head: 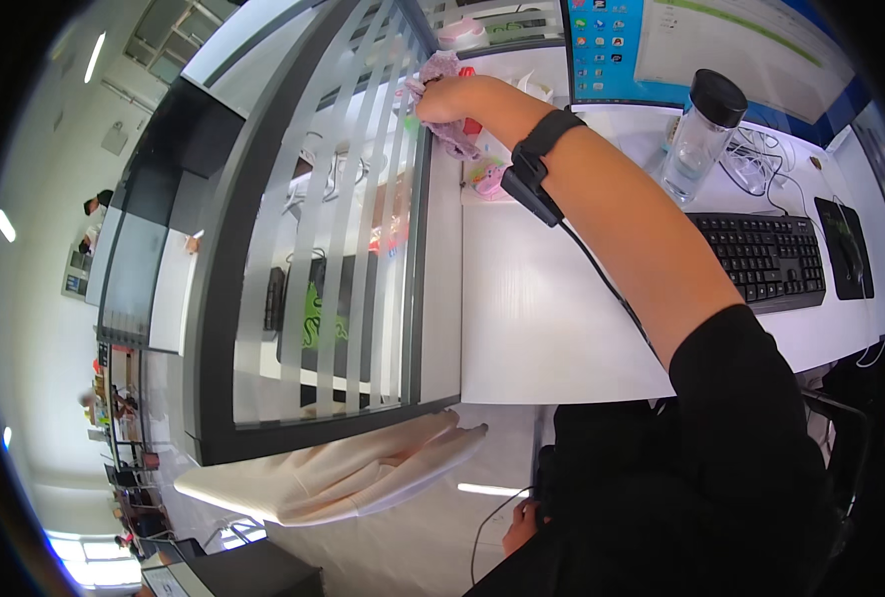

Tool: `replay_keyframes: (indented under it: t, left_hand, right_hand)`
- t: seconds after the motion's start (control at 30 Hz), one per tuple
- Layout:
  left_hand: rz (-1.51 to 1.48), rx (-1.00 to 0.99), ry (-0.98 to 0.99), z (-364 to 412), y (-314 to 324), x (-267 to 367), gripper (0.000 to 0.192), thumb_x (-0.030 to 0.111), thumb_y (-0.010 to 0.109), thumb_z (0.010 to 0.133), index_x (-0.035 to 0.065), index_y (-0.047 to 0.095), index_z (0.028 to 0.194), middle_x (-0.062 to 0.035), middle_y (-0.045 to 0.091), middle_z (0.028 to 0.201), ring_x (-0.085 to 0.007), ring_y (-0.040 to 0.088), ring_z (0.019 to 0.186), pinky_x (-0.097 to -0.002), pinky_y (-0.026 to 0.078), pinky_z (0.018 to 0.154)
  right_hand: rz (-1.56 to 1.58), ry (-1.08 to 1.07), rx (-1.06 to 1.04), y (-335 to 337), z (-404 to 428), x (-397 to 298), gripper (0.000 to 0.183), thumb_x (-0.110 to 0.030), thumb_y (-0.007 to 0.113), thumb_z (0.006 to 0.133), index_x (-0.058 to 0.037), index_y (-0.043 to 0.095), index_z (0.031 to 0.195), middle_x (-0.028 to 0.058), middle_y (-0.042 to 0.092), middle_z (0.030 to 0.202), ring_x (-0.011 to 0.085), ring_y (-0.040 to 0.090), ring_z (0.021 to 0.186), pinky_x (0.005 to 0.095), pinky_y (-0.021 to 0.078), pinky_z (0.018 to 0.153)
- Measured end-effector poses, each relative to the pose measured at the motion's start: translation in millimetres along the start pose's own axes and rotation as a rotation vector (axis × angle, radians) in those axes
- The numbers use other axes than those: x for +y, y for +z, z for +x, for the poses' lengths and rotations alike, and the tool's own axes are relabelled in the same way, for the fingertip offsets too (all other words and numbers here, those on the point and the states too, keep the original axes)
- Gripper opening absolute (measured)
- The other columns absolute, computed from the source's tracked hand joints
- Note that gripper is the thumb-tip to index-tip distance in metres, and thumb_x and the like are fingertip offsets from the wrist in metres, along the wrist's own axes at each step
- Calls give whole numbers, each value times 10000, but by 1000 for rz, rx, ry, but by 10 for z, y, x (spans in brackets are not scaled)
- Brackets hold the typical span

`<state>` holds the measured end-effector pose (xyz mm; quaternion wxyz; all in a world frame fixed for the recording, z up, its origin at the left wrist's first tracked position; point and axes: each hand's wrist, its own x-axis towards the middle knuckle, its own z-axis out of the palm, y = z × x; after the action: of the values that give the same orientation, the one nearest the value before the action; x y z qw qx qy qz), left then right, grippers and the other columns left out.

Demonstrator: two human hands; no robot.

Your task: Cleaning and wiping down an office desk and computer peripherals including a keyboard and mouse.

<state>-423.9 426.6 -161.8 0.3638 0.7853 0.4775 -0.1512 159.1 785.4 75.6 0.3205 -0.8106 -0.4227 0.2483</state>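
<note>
My right hand (446,101) reaches far across the white desk (562,298) to its back left corner. It grips a fuzzy light purple cloth (454,142) beside the striped glass partition with a dark frame (222,358); whether the cloth touches the glass I cannot tell. Folds of the cloth stick out above and below the hand. A black strap with a small device (536,186) sits on my right forearm, and a cable runs from it. My left hand (519,526) hangs low beside my body, partly hidden by black clothing; its fingers are not clear.
Near the cloth lie a red object (472,125) and a pink patterned item (489,177). A lidded clear bottle (696,149) stands before the monitor (711,45), near tangled cables (748,160), a black keyboard (771,261) and a mouse pad (834,276). Cream fabric (368,470) hangs below the partition.
</note>
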Motion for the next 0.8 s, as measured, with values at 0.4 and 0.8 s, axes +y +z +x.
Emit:
replay_keyframes:
  t: [0.4,0.8]
  left_hand:
    - [-20,122,259,782,920,-1173,391,400,599,884,272,578,1253,-40,564,1336,-309,673,1043,-479,536,816]
    - [13,96,26,-59,-97,178,419,369,644,820,177,617,1192,-36,588,1302,-345,695,931,-474,548,780]
  right_hand:
    - [-257,-69,26,-185,-341,106,545,-247,538,828,49,596,1282,265,656,1234,374,678,1080,447,547,898]
    - [-535,-756,107,647,-2065,-193,266,-251,613,772,-1,692,728,196,677,719,389,682,686,498,552,645]
